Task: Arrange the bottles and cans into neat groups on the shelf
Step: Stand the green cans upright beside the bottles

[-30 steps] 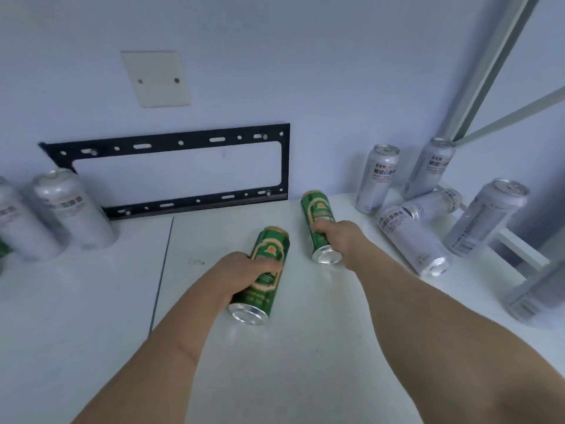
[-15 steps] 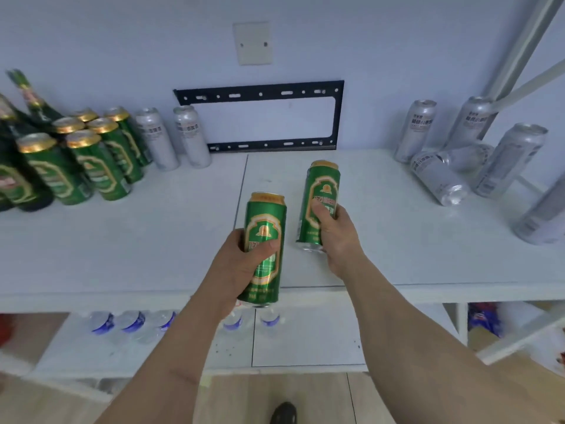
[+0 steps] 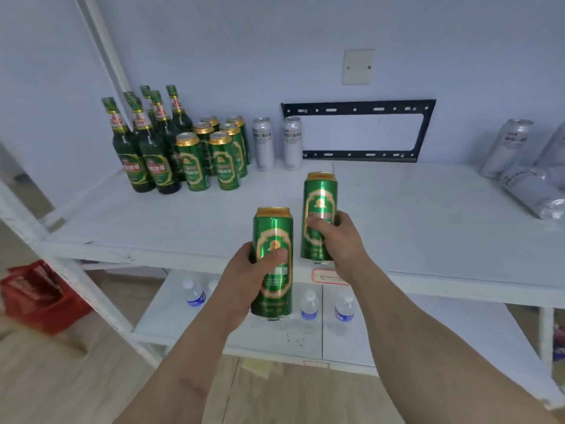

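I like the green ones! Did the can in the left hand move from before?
Yes. The green can in the left hand came back off the shelf, past its front edge.

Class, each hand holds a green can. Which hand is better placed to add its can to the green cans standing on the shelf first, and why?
Probably the left hand: it lies nearer the group of green cans at the shelf's left, with bare shelf between. The right hand is farther away.

I see two held cans, green with gold tops and gold-framed emblems. Shelf cans match that scheme. Bottles are dark green with green-and-gold labels. Other cans are silver with dark print. Shelf is white, crate red, bracket black.
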